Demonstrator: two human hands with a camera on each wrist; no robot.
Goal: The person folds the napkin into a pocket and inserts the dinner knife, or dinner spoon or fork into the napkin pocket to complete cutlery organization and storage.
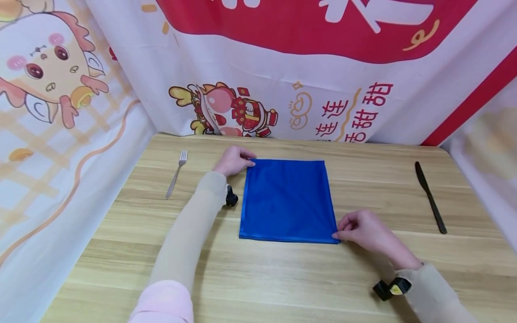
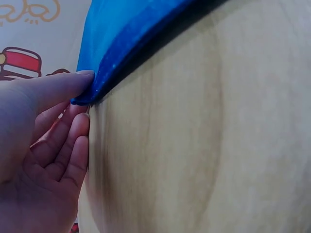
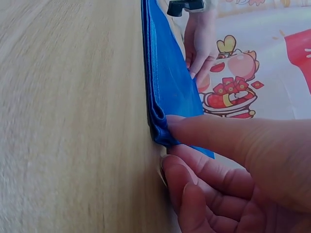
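A blue cloth (image 1: 288,202), folded into a layered square, lies flat in the middle of the wooden table. At its far left corner my left hand (image 1: 234,161) pinches the fabric between thumb and fingers; the left wrist view shows the thumb (image 2: 73,85) on top of the corner. My right hand (image 1: 365,231) pinches the near right corner. In the right wrist view the folded layers (image 3: 158,116) stack at that corner, with the right thumb (image 3: 209,133) over them and the fingers beneath.
A silver fork (image 1: 176,175) lies on the table (image 1: 282,282) left of the cloth. On the right side is a dark knife (image 1: 430,197). A printed white and red curtain (image 1: 282,80) hangs behind the table's far edge, with more printed fabric (image 1: 60,134) along the left.
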